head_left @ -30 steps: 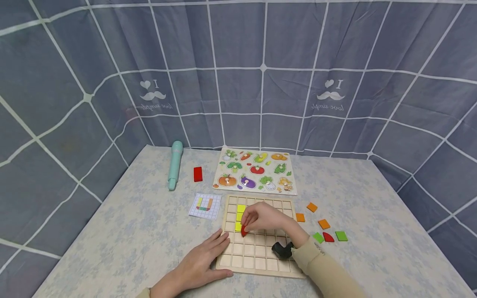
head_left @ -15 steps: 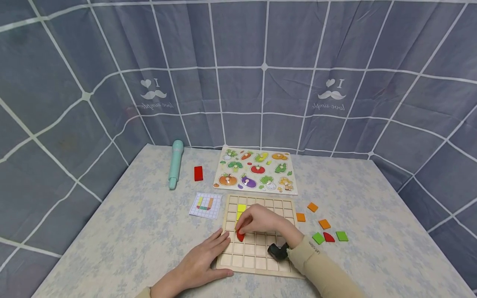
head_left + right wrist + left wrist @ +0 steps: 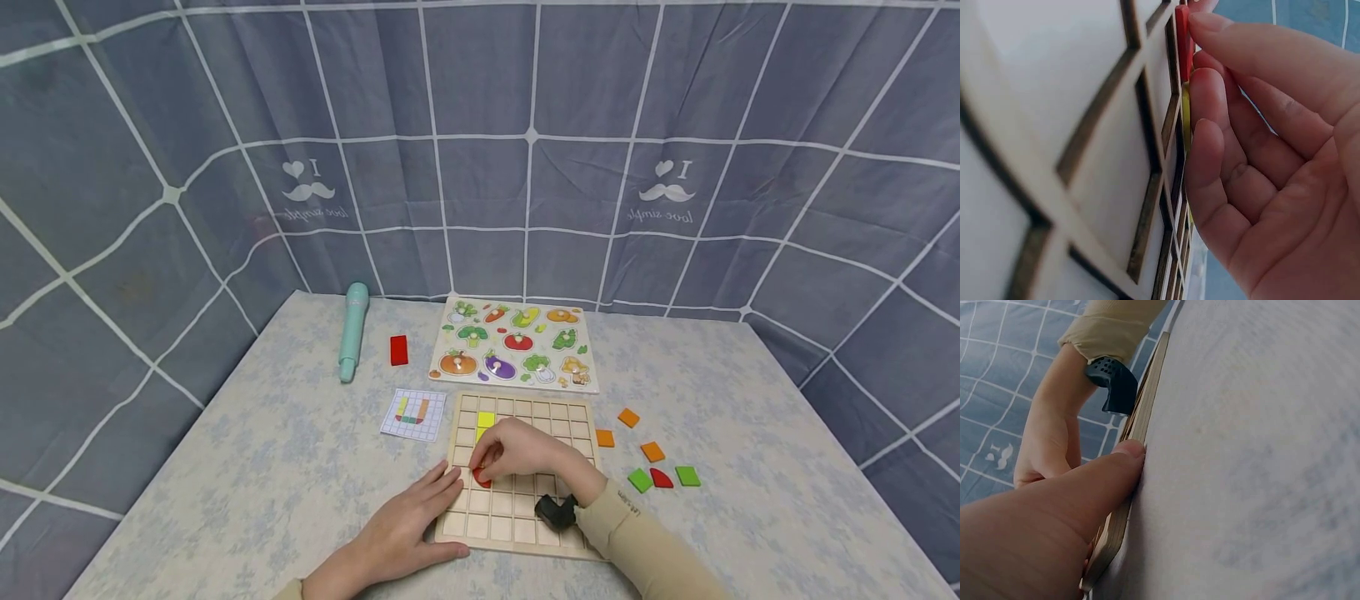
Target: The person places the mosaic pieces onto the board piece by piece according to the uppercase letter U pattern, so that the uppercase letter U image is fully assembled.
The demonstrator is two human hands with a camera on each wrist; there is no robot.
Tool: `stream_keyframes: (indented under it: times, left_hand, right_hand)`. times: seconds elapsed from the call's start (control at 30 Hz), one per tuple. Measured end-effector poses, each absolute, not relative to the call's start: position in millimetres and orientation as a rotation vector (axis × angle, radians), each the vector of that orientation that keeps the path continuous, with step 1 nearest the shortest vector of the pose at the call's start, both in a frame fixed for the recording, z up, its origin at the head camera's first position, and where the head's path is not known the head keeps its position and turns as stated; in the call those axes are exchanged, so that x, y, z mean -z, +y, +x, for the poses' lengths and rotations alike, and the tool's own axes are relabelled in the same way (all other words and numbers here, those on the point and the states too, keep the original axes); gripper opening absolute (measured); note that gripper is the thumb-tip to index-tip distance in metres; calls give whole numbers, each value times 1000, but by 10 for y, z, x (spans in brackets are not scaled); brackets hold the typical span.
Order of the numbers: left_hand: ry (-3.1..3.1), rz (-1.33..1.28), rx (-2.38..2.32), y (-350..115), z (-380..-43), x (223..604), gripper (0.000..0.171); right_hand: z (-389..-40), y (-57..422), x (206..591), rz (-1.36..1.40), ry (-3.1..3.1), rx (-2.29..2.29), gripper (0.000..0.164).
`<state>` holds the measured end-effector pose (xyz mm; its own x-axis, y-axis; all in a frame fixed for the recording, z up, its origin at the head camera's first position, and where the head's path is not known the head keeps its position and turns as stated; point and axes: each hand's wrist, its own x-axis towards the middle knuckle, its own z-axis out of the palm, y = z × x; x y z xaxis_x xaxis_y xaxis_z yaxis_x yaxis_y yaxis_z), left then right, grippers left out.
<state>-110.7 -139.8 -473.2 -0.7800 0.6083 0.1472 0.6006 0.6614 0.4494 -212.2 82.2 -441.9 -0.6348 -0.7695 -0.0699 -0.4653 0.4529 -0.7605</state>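
Observation:
A wooden grid board (image 3: 517,529) lies in front of me, with yellow square tiles (image 3: 486,418) in a column at its upper left. My right hand (image 3: 521,450) pinches a red quarter-circle tile (image 3: 482,478) at a cell just below that column. In the right wrist view the thumb and a fingertip grip the red tile (image 3: 1183,44) close to the grid, its lower end by a yellow edge. My left hand (image 3: 408,525) lies with fingers spread along the board's left edge, and in the left wrist view its thumb (image 3: 1110,472) rests against the board's side (image 3: 1147,406).
A pattern card (image 3: 414,415) lies left of the board. Behind are a vegetable puzzle (image 3: 513,343), a red block (image 3: 398,351) and a teal microphone (image 3: 352,333). To the right lie orange tiles (image 3: 652,451), green tiles (image 3: 687,476) and another red quarter-circle (image 3: 661,477).
My right hand has moved slightly left and down with the red quarter-circle tile, from beside the yellow column to the cell below it. The left hand has stayed in place.

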Motion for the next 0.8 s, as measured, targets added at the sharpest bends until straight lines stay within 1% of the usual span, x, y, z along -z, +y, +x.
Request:
stream_keyframes:
  times: [0.2, 0.37, 0.8]
  left_hand:
    - [2852, 1044, -759, -1400, -1105, 4740, 79]
    - [2851, 1027, -754, -1397, -1102, 4743, 80]
    - [2845, 1018, -756, -1401, -1103, 4743, 81]
  right_hand:
    - [-2114, 874, 4401, -1027, 2320, 1023, 11]
    - [-2129, 1030, 4339, -1021, 2345, 1055, 13]
    - [-2072, 1823, 4071, -981, 2498, 1127, 19]
